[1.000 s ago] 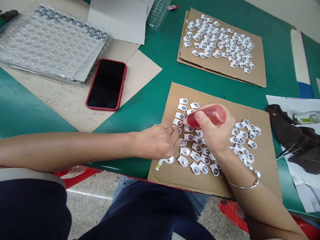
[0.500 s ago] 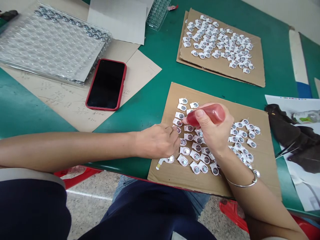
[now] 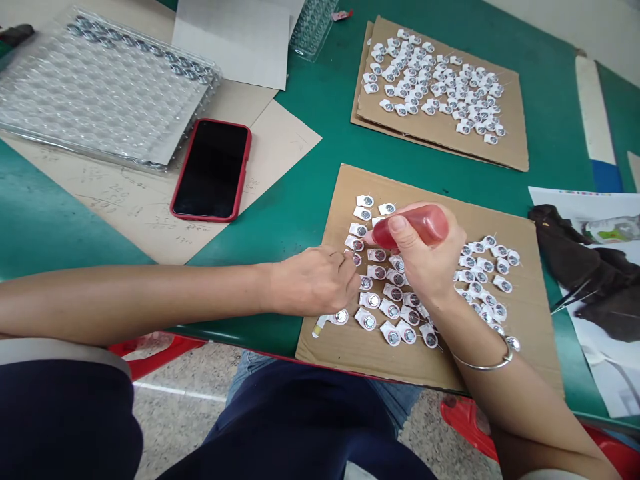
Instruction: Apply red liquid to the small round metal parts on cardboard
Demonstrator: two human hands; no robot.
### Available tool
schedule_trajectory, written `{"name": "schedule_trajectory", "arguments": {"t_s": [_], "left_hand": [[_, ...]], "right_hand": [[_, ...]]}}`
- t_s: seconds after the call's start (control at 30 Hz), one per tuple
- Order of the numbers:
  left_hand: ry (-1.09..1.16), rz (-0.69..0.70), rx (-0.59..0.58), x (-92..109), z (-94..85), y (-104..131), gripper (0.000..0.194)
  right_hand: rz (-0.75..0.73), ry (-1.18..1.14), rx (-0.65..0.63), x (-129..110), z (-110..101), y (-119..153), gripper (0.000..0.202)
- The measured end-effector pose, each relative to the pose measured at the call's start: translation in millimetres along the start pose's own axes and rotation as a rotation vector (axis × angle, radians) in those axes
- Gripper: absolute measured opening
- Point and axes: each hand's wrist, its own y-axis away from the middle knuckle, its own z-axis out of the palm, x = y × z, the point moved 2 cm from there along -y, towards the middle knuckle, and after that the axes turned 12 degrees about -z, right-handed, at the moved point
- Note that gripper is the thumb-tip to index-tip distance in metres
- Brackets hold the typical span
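My right hand (image 3: pixel 425 263) grips a small squeeze bottle of red liquid (image 3: pixel 415 227), its tip pointing left and down at the rows of small white parts with round metal centres (image 3: pixel 385 293) on the near cardboard sheet (image 3: pixel 350 347). My left hand (image 3: pixel 315 280) rests on the sheet's left edge with fingers curled; its fingertips pinch or press one of those parts next to the bottle's tip, partly hidden. A silver bangle (image 3: pixel 487 363) circles my right wrist.
A second cardboard sheet (image 3: pixel 510 143) with several similar parts lies farther back. A red-cased phone (image 3: pixel 213 170) lies on brown paper at left, beside a clear blister tray (image 3: pixel 100 90). A dark object (image 3: pixel 585 267) on printed paper sits at right. The green table edge runs near my lap.
The hands hold almost the same pose; the view has shifted slightly, and the bottle and right hand sit a touch higher and left.
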Motion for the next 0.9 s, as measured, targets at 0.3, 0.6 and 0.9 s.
{"name": "schedule_trajectory", "arguments": {"t_s": [0.3,0.6,0.9], "left_hand": [[0.017,0.013,0.016,-0.7,-2.1,-1.6,0.022],[0.016,0.022,0.009,-2.2,-3.0,-1.3,0.019],[0.005,0.019,-0.039,-3.0,-1.5,-1.1,0.023]], "right_hand": [[-0.024,0.029,-0.003,-1.1,-0.3,-1.3,0.028],[0.048,-0.010,-0.019,-0.9,-2.0,-2.0,0.030],[0.061,-0.025,-0.013,1.5,-3.6,-0.6,0.031]]}}
